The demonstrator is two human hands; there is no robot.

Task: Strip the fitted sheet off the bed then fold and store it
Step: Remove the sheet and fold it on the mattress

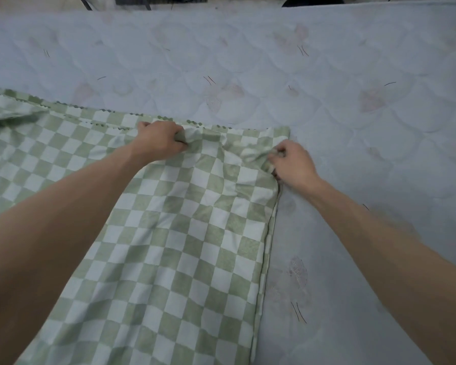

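Green-and-white checkered fitted sheet (184,233) is lying flat on the bare mattress (353,127), covering the left and lower-middle part of the view, doubled over with a straight folded edge running down its right side. Gathered elastic hem is showing along the sheet's far edge. Left hand (159,142) is gripping a bunched wad of sheet fabric near the far edge, fingers curled tight around it. Right hand (292,163) is pinching a crumpled bit of the sheet at its far right corner, fingers curled in on the cloth. Both hands are sitting close to each other, fabric between them puckering into wrinkles. Both forearms are bare and reaching forward from the bottom corners. Mattress is pale blue, quilted, with faded pinkish floral marks, lying uncovered to the right of and beyond the sheet. Dark objects are peeking in past the mattress's far edge, too cropped to identify.
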